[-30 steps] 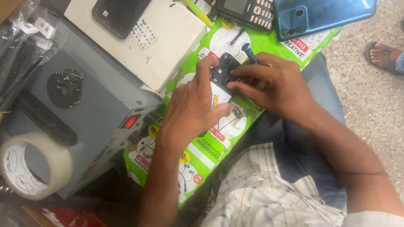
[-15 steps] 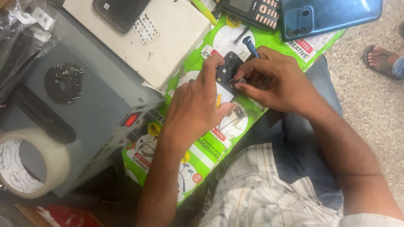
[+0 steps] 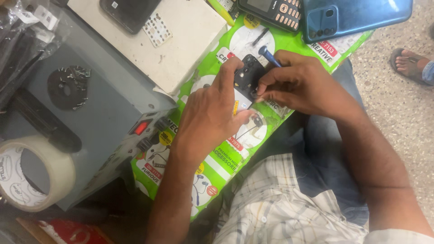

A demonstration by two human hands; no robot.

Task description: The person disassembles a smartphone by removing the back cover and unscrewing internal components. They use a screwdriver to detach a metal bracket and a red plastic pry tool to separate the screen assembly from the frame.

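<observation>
The left hand grips a small opened black phone body, thumb curled under its lower end and forefinger laid along its left edge, so the fingers are closed round it. The right hand is pinched shut on a blue-handled screwdriver, whose handle pokes up just above the knuckles; the tip, hidden by the fingers, meets the phone body from the right. Both hands sit together above the person's lap, over a checked shirt and blue trousers.

Directly under the fingers lies a green printed card sheet picturing earphones, which serves as the work surface. Left of the left wrist stands a grey metal box with a red switch; a black round disc bristling with tiny screws rests on its top. A roll of clear packing tape leans at the box's near left corner.

Beyond the fingertips, a white box carries a black smartphone and a small keypad membrane. Farther right of that lie a black keypad phone and a blue smartphone, back up. Speckled stone floor lies to the right, where another person's sandalled foot shows.
</observation>
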